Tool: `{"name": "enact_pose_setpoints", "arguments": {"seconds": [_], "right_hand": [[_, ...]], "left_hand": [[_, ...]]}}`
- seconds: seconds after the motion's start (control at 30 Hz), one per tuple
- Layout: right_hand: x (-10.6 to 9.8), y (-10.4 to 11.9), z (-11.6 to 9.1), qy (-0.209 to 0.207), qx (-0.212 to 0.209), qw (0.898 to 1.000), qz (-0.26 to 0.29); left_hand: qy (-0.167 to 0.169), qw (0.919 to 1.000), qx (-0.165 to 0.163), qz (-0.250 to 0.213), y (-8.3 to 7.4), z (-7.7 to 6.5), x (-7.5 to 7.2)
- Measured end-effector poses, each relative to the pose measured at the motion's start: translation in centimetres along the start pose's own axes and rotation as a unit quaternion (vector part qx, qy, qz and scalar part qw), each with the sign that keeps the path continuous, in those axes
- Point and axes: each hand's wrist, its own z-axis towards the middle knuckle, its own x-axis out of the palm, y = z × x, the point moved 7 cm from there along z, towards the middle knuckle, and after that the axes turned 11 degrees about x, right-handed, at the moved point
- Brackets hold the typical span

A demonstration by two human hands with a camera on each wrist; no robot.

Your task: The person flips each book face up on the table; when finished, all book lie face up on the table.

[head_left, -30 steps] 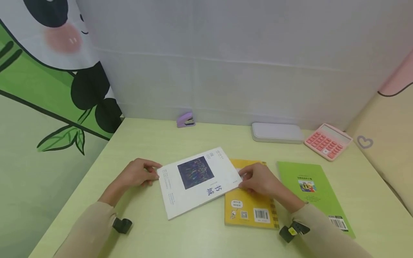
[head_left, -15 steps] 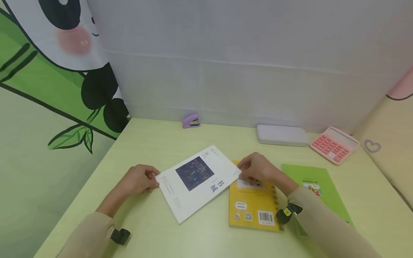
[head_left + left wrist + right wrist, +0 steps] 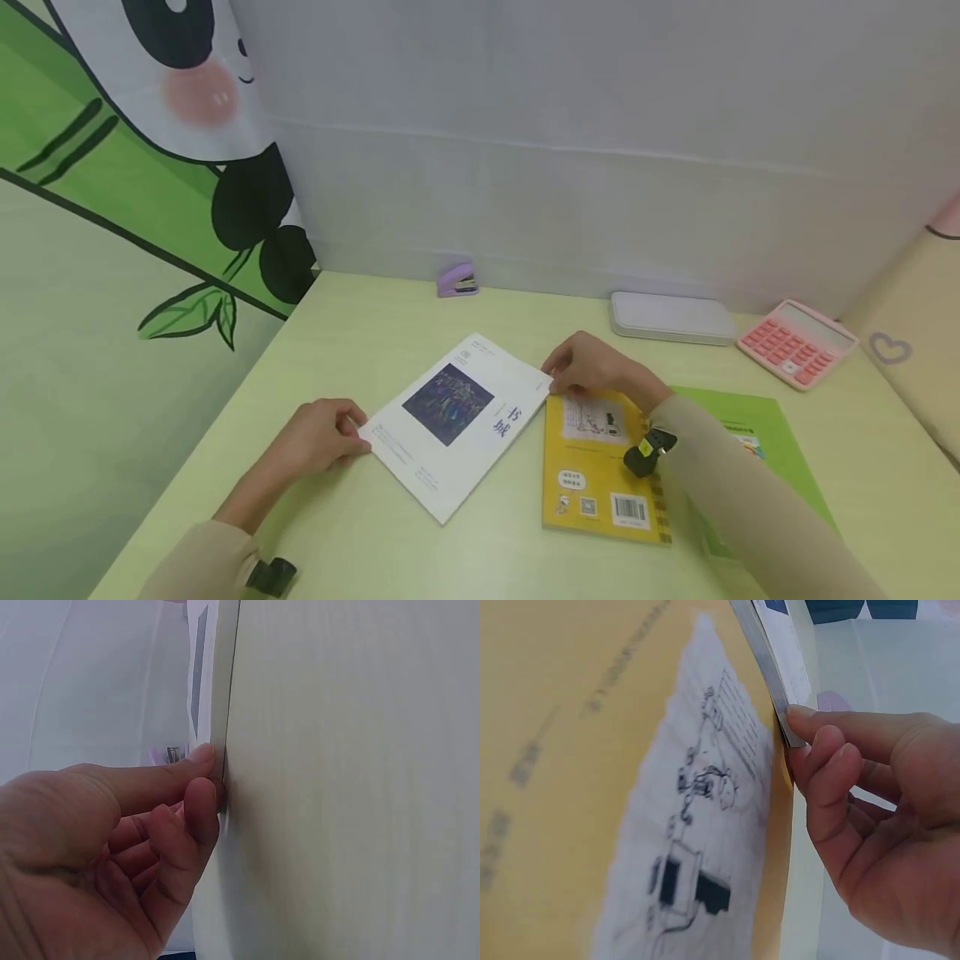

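Note:
A white magazine (image 3: 457, 425) with a dark square picture lies turned diagonally on the table in the head view. My left hand (image 3: 318, 437) pinches its left corner, and in the left wrist view the thumb (image 3: 201, 755) presses on the cover's edge. At the far right corner my right hand (image 3: 588, 362) pinches it too, thumb above and a finger below in the right wrist view. Just right of the magazine lies a yellow book (image 3: 600, 467) with a barcode, its top edge partly under my right hand and wrist. A cartoon drawing (image 3: 697, 795) on it fills much of the right wrist view.
A green book (image 3: 787, 454) lies at the right, partly covered by my right sleeve. Along the back stand a purple stapler (image 3: 457, 281), a pale flat case (image 3: 672, 317) and a pink calculator (image 3: 797, 343). Behind them hangs a grey-white cloth (image 3: 562, 167).
The magazine has rotated counterclockwise between both hands. My right hand has moved away from me and my left hand slightly nearer; more of the yellow book shows.

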Motion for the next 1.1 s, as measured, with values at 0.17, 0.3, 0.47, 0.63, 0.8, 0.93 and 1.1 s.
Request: {"name": "enact_pose_setpoints", "arguments": {"seconds": [0.17, 0.3, 0.47, 0.63, 0.8, 0.93, 1.1], "right_hand": [[0.0, 0.9, 1.2, 0.008, -0.005, 1.0, -0.012], [0.1, 1.5, 2.1, 0.005, -0.006, 1.0, -0.023], [0.1, 2.0, 3.3, -0.014, -0.007, 0.999, -0.036], [0.4, 2.0, 4.2, -0.032, -0.005, 0.999, -0.015], [0.5, 1.5, 4.2, -0.07, -0.005, 0.997, 0.025], [0.9, 1.6, 3.9, -0.11, -0.012, 0.993, 0.041], [1.4, 2.4, 3.2, -0.141, 0.001, 0.99, -0.009]], "left_hand": [[-0.006, 0.9998, -0.007, 0.02, 0.0, -0.9, 0.0], [-0.006, 0.9993, -0.019, 0.032, -0.2, -1.5, 0.1], [-0.006, 0.9989, -0.023, 0.04, -0.5, -2.4, 0.3], [-0.007, 0.9983, -0.028, 0.05, -0.7, -3.1, 0.6], [-0.005, 0.998, -0.019, 0.06, -1.4, -3.5, 1.0], [-0.001, 0.9976, -0.018, 0.067, -1.6, -3.8, 1.3], [0.003, 0.997, -0.025, 0.073, -1.8, -4.1, 1.7]]}}
